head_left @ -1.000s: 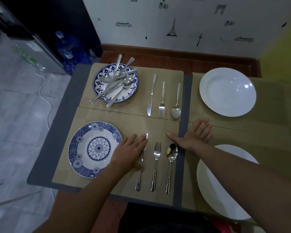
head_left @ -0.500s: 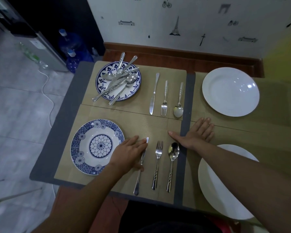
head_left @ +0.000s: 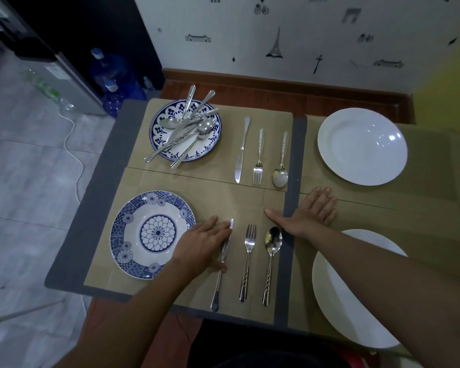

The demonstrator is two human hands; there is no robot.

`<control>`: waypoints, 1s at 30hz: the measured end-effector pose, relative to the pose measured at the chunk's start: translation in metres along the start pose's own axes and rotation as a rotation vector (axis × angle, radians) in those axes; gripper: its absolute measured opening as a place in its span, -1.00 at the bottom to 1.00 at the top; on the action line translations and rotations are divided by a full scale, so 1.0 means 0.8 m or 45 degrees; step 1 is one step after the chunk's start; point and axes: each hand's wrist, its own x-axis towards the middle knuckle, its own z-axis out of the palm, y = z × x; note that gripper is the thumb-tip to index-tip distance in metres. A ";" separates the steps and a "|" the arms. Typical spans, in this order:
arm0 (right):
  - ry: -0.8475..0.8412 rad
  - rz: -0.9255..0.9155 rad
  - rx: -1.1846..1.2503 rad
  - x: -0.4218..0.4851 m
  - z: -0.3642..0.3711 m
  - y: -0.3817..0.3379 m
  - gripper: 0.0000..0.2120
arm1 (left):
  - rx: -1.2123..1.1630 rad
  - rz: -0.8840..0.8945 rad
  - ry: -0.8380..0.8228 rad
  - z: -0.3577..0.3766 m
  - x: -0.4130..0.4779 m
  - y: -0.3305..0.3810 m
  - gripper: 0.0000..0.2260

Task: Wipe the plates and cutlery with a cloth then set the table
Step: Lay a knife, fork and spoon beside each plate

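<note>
Steel table knife lies under the left hand's flat fingers; the right hand rests spread on a tan woven placemat.

We see polished, shiny metal in the knife, fork and spoon; the fork and spoon handles are ribbed. The mats look woven, matt and finely rough. The far white plate is glossy with bright glints. The near blue plate looks glazed and smooth. The grey surface is matt, the wooden skirting faintly sheened, and the floor is smooth tile.
</note>
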 end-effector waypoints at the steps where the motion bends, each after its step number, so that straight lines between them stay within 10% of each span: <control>1: 0.001 0.002 -0.001 0.000 0.000 0.000 0.55 | -0.021 -0.014 -0.011 0.000 0.000 0.001 -0.12; 30: 0.017 -0.006 -0.054 0.004 0.001 0.002 0.53 | 0.001 -0.026 0.014 0.011 0.004 -0.002 -0.10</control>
